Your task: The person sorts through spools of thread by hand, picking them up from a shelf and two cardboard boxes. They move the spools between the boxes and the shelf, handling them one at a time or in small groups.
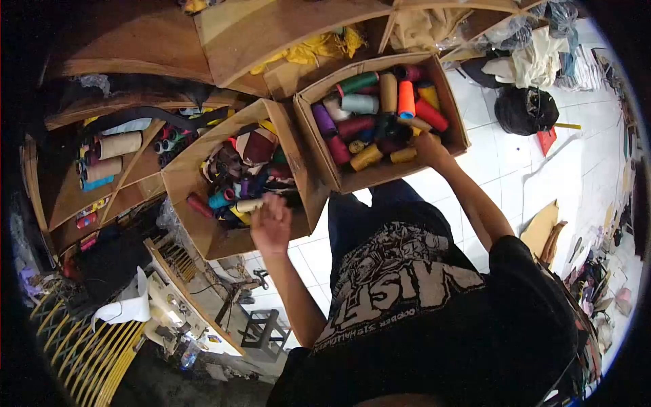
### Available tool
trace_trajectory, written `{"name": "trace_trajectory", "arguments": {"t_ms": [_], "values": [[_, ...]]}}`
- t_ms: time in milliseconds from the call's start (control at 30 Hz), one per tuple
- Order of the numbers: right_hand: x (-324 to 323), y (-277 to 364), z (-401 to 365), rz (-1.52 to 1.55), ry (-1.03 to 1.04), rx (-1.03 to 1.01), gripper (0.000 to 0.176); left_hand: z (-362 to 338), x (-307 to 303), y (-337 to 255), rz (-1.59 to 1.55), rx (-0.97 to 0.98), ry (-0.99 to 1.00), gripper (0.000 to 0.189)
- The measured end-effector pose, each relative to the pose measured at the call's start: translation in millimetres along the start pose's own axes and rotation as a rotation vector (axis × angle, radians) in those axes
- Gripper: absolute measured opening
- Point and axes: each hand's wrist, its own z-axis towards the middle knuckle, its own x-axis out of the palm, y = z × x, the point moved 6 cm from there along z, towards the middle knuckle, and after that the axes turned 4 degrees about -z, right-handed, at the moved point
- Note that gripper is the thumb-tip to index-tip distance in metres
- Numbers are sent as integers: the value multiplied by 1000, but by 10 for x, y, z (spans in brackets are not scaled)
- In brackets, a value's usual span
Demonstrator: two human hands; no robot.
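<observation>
Two open cardboard boxes stand side by side. The right box (400, 175) holds several thread spools, among them an orange spool (406, 100), a red spool (431, 115) and a purple spool (324, 120). My right hand (428, 148) reaches over its near edge, beside a yellow spool (403, 155); its fingertips are hard to make out among the spools. Over the near side of the left box (303, 169) is my left hand (271, 227), fingers apart, with nothing in it. Close to that hand lie a cream spool (249, 205) and a teal spool (221, 198).
Wooden shelves (271, 37) with spools and cloth run behind and left of the boxes. A sewing machine (166, 312) sits at lower left, near a dark stool (263, 331). On the tiled floor at right are a black bag (525, 110) and a red dustpan (546, 141).
</observation>
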Motion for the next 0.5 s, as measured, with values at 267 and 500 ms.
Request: {"name": "trace_trajectory", "arguments": {"t_ms": [267,500], "values": [[-1374,676,-412,1162,-65,-49,37,-96,758,1218,635,-482,307,47],[-748,511,-222,995,-213,5,42,109,508,541,-426,139,146,44]]}}
